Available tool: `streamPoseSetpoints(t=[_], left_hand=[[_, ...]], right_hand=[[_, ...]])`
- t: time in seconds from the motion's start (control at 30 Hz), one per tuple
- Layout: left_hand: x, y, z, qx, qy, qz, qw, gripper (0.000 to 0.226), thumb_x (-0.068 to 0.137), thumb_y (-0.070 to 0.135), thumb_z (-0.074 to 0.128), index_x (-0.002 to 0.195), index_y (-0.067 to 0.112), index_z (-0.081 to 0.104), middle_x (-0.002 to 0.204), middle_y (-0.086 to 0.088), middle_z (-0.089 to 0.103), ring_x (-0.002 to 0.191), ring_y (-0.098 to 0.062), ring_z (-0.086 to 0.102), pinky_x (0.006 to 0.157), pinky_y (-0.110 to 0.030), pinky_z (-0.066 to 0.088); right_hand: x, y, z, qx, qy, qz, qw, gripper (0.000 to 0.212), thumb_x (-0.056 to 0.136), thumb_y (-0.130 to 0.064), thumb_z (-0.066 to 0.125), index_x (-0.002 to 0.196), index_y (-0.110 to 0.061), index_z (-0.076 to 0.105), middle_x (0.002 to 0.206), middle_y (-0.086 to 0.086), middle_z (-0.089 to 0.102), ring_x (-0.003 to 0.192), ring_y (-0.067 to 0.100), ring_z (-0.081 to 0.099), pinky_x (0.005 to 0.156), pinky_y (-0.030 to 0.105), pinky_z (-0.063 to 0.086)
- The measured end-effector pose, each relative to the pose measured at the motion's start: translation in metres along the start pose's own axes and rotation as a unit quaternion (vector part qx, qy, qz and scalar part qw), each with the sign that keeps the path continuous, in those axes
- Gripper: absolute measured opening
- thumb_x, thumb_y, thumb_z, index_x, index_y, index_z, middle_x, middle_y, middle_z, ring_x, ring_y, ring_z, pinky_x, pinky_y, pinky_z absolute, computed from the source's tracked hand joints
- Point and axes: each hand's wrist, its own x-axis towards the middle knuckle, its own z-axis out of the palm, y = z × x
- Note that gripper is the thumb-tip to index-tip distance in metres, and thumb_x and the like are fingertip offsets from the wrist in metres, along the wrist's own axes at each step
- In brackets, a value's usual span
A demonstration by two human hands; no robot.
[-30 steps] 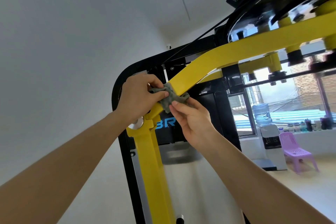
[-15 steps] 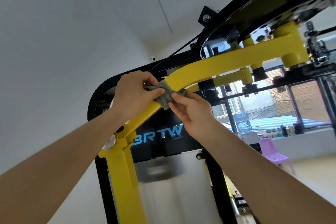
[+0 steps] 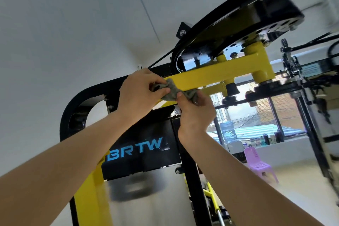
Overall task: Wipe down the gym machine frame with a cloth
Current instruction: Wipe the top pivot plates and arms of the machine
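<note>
Cloth [image 3: 172,91] and both hands shifted right from the bend onto the level run of the yellow bar [image 3: 211,73] of the gym machine frame [image 3: 73,112]: left hand [image 3: 141,93], grip pinching the cloth's left end; right hand [image 3: 196,113], grip curled round its right end.

floor [image 3: 302,180]: we see it pale, at right | on it: purple chair [image 3: 258,163]; water dispenser [image 3: 233,146] just beyond to the left, its foot hidden | window ledge [image 3: 297,138], far right: we note a row of bottles [image 3: 266,138] | yellow frame bar [image 3: 211,74]: grey cloth [image 3: 172,91] draped over it
</note>
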Motion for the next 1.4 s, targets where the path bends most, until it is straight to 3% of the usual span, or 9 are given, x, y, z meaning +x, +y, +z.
streamPoseSetpoints(t=[0.1,0.3,0.43,0.57,0.73,0.97,1.13,1.3,1.4], left_hand=[[0.006,0.011,0.010,-0.001,-0.011,0.036,0.999,0.021,0.084,0.037,0.078,0.103,0.028,0.080,0.098,0.008,0.066,0.093,-0.015,0.061,0.082,-0.044,0.052],[0.021,0.034,0.033,0.007,-0.022,0.082,0.996,0.024,0.086,0.037,0.077,0.107,0.026,0.079,0.102,0.005,0.065,0.098,-0.017,0.059,0.083,-0.036,0.048],[0.027,0.053,0.052,0.003,-0.003,0.101,0.995,0.024,0.086,0.034,0.078,0.106,0.022,0.079,0.100,0.004,0.066,0.097,-0.017,0.059,0.080,-0.029,0.045],[0.032,0.068,0.068,-0.004,0.015,0.123,0.992,0.022,0.086,0.028,0.078,0.106,0.018,0.080,0.100,0.001,0.068,0.096,-0.020,0.060,0.078,-0.031,0.049],[0.038,0.082,0.090,-0.001,0.022,0.165,0.986,0.028,0.091,0.019,0.073,0.118,0.012,0.075,0.104,-0.005,0.068,0.095,-0.024,0.057,0.078,-0.035,0.052],[0.049,0.115,0.121,0.008,0.019,0.205,0.979,0.040,0.098,0.022,0.062,0.135,0.006,0.064,0.122,-0.008,0.065,0.112,-0.025,0.051,0.096,-0.031,0.044],[0.064,0.137,0.133,0.020,0.007,0.188,0.982,0.044,0.101,0.024,0.060,0.142,0.010,0.058,0.130,-0.007,0.065,0.122,-0.026,0.051,0.103,-0.036,0.046],[0.060,0.135,0.123,0.070,0.032,0.176,0.981,0.027,0.099,0.025,0.064,0.120,0.010,0.074,0.117,-0.008,0.072,0.108,-0.027,0.059,0.089,-0.037,0.053],[0.048,0.123,0.110,0.090,0.032,0.163,0.982,0.022,0.097,0.020,0.067,0.112,0.007,0.076,0.111,-0.009,0.072,0.107,-0.030,0.062,0.086,-0.042,0.057]], right_hand=[[0.013,-0.007,-0.009,-0.001,0.019,-0.025,1.000,0.040,0.073,0.004,0.084,0.109,0.001,0.068,0.103,0.014,0.072,0.095,0.027,0.071,0.091,0.044,0.059],[0.040,-0.027,-0.028,-0.028,0.032,-0.066,0.997,0.040,0.072,0.003,0.085,0.108,-0.005,0.069,0.098,0.007,0.073,0.088,0.017,0.070,0.088,0.035,0.060],[0.060,-0.043,-0.044,-0.116,0.027,-0.113,0.986,0.031,0.075,-0.002,0.084,0.102,-0.001,0.070,0.094,0.012,0.073,0.081,0.020,0.068,0.083,0.041,0.061],[0.076,-0.060,-0.057,-0.229,0.026,-0.211,0.950,0.024,0.078,-0.009,0.084,0.100,-0.009,0.074,0.092,0.003,0.072,0.081,0.011,0.067,0.075,0.009,0.050],[0.107,-0.086,-0.072,-0.310,0.002,-0.270,0.911,0.023,0.080,-0.015,0.081,0.102,-0.009,0.074,0.098,0.006,0.070,0.092,0.017,0.066,0.085,0.022,0.049],[0.153,-0.129,-0.087,-0.362,-0.008,-0.333,0.871,0.029,0.079,-0.011,0.081,0.104,-0.010,0.068,0.091,-0.006,0.065,0.083,0.008,0.059,0.070,-0.004,0.036],[0.179,-0.153,-0.090,-0.387,0.002,-0.324,0.863,0.026,0.079,-0.014,0.082,0.097,-0.013,0.063,0.090,-0.006,0.062,0.082,0.013,0.056,0.066,-0.001,0.034],[0.173,-0.153,-0.089,-0.418,-0.064,-0.320,0.848,0.035,0.078,-0.012,0.081,0.111,-0.013,0.070,0.108,0.003,0.069,0.098,0.018,0.064,0.090,0.029,0.050],[0.162,-0.149,-0.084,-0.431,-0.120,-0.336,0.829,0.039,0.077,-0.005,0.080,0.114,-0.013,0.073,0.112,0.003,0.070,0.101,0.018,0.065,0.092,0.024,0.047]])
